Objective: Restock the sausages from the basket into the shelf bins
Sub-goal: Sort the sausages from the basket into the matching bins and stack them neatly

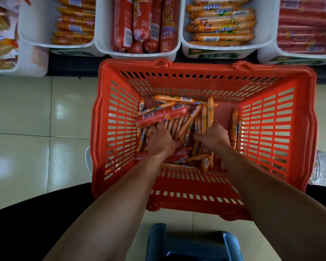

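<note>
The left hand and right hand each had fingers curled round thin orange sausages, heaped with two thick red sausages in one red basket, five white shelf bins standing beyond.

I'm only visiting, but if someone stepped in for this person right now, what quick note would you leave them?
Left hand: fingers dug into the pile in the red basket, beside the thick red sausage; any grip is hidden.
Right hand: fingers curled round a few thin orange sausages, low in the basket.
Done: the orange-sausage bin and the red-sausage bin on the shelf already hold stock.
Left: many sausages remain in the basket; probably sort each kind into its matching bin.
</note>
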The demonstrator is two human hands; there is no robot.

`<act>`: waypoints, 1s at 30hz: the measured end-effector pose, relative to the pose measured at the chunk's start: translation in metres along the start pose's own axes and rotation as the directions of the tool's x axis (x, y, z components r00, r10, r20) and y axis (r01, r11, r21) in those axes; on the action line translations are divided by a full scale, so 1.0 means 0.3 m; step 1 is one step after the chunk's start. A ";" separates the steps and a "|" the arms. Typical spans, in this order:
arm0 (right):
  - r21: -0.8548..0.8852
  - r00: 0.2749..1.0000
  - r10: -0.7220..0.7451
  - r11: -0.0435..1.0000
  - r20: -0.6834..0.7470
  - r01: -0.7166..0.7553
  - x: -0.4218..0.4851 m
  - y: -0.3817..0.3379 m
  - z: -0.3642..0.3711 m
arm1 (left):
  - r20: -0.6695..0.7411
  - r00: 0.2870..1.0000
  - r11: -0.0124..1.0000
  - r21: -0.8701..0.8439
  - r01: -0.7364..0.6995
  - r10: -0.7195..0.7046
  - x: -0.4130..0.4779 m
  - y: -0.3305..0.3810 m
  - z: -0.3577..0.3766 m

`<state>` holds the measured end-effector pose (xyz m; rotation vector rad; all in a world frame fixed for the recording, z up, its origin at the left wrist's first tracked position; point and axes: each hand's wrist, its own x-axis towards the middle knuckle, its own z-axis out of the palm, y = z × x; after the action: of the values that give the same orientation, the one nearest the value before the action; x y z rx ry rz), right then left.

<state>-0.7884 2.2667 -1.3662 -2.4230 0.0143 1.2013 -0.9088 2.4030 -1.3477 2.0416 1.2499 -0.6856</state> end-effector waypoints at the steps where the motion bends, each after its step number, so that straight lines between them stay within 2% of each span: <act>1: 0.001 1.000 -0.009 1.000 0.007 0.009 -0.003 0.000 -0.006 | 0.023 1.000 1.000 -0.027 0.013 -0.012 0.005 -0.002 0.004; 4: -0.031 0.999 -0.033 0.999 -0.039 0.032 -0.015 0.012 0.011 | 0.128 0.989 0.983 -0.156 0.092 -0.072 0.021 -0.001 0.012; 6: -0.038 0.997 -0.041 0.999 -0.063 0.039 -0.024 0.017 0.017 | 0.171 0.981 0.977 -0.178 0.120 -0.090 0.035 0.009 0.004; 12: 0.059 0.997 0.021 0.998 0.072 -0.025 -0.009 0.016 -0.019 | 0.262 0.962 0.974 -0.189 0.127 -0.074 0.069 0.016 -0.015; 16: 0.065 0.998 -0.021 0.998 0.062 0.017 -0.025 -0.002 0.000 | 0.195 0.976 0.985 -0.121 0.126 -0.101 0.048 0.036 -0.015; 19: 0.069 0.998 -0.022 0.997 0.053 0.019 -0.028 -0.009 -0.004 | 0.170 0.976 0.965 -0.200 0.171 -0.138 0.035 0.049 -0.011; 21: 0.082 0.995 -0.023 0.997 0.100 0.015 -0.024 -0.009 -0.013 | 0.221 0.965 0.948 -0.250 0.194 -0.140 0.039 0.060 -0.010; 24: 0.092 0.992 -0.026 0.996 0.126 0.015 -0.019 -0.003 -0.022 | 0.270 0.958 0.945 -0.276 0.178 -0.102 0.045 0.061 -0.008; 30: 0.093 0.994 -0.016 0.996 0.107 0.006 -0.020 0.009 -0.018 | 0.177 0.984 0.960 -0.271 0.065 -0.016 0.030 0.054 0.009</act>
<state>-0.7885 2.2611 -1.3597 -2.2733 0.0236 1.2952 -0.8908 2.4005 -1.3518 1.6963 1.2146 -0.6529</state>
